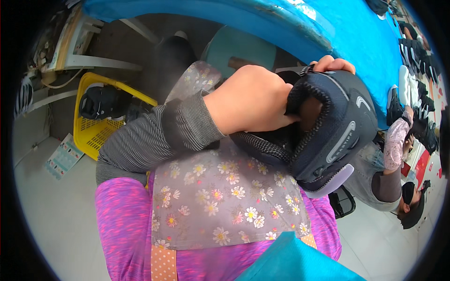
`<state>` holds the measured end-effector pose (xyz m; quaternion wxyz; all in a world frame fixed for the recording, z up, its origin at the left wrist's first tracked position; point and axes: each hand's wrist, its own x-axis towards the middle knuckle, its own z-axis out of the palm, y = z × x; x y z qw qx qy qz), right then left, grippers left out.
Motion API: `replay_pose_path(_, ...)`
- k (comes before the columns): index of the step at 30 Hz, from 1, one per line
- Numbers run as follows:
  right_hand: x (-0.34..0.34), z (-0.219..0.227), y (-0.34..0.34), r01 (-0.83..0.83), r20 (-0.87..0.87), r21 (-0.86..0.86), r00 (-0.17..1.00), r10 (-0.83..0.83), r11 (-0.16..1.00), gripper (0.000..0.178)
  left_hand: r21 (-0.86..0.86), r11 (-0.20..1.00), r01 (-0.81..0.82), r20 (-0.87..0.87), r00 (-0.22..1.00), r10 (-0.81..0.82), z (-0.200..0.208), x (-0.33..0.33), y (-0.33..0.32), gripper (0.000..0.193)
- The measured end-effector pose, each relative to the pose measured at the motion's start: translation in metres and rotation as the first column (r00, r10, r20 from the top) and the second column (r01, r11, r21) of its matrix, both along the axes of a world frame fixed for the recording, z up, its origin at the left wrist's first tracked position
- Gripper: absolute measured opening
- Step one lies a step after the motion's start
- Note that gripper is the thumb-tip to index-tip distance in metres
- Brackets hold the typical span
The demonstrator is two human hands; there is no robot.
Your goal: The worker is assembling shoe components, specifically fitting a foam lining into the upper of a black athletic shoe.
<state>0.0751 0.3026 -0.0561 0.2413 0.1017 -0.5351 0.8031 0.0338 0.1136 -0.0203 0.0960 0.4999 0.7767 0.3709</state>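
Note:
A dark navy and black shoe (335,131) with grey trim and a pale purple sole edge is held above my lap, its opening facing me. My left hand (255,100), at the end of a striped sleeve, grips the collar, with the thumb tucked inside the opening. Over the shoe's far edge curl the fingers of my right hand (333,64); the rest of that hand and its arm are hidden behind the shoe. Below it lies my grey flowered apron (225,201).
At left, a yellow basket (78,112) holds dark shoes (104,102). A table under a blue cover (281,23) runs along the far side, with a teal stool (248,47) beneath its edge. On the right sits a co-worker (382,182) near rows of shoes (415,84).

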Motion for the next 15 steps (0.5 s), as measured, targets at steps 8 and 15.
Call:
replay_pose_path(8,-0.003,0.017,-0.009,-0.066,-0.022,0.035,0.998,0.067,0.997,0.034,0.059,0.998,0.033,-0.014,0.999,-0.032,0.007,0.004,-0.010,0.026)
replay_pose_path(15,0.004,0.019,-0.005,-0.408,0.185,-0.251,0.870,0.457,0.878,0.046,0.104,0.970,0.219,-0.036,0.976,-0.216,0.011,0.014,-0.005,0.032)
